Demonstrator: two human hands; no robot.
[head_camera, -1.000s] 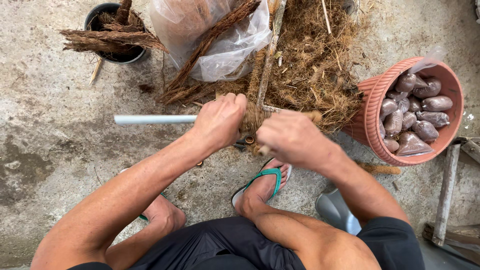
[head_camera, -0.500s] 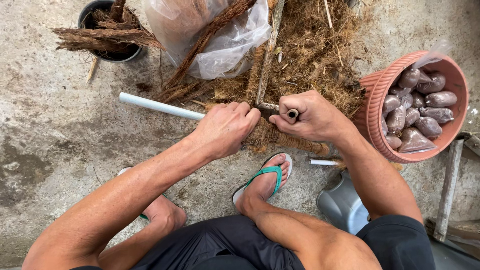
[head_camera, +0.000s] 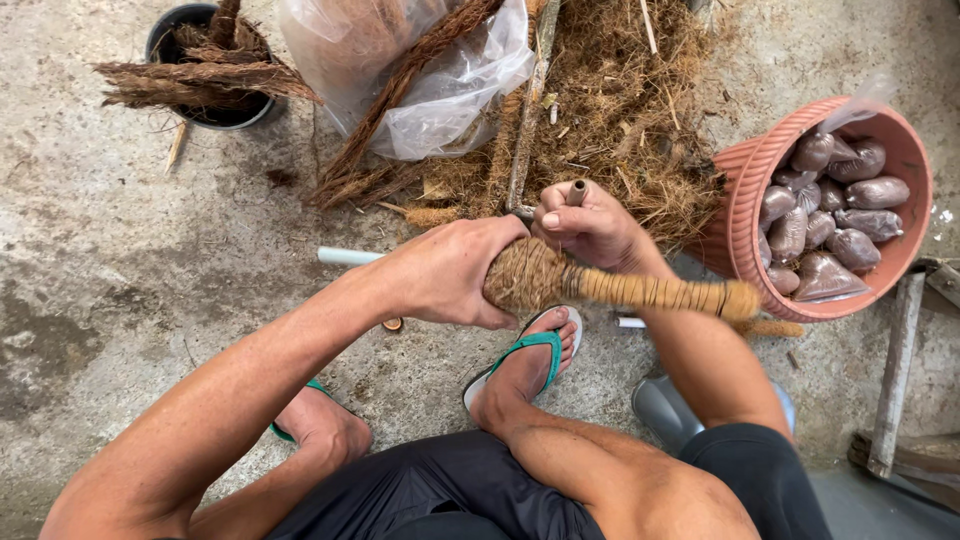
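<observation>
coir-wrapped bundle held level over the concrete floor, above a foot in a green sandal. left hand fingers closed round its thick end, hiding part of the winding. a bound coir rope runs right from the bundle, crossing the right forearm. right hand fisted on a short dark tube. white pipe pokes out behind the left wrist. beyond: loose fibre heap, clear plastic bag, black pot. pink basket of filled pouches at right.
</observation>
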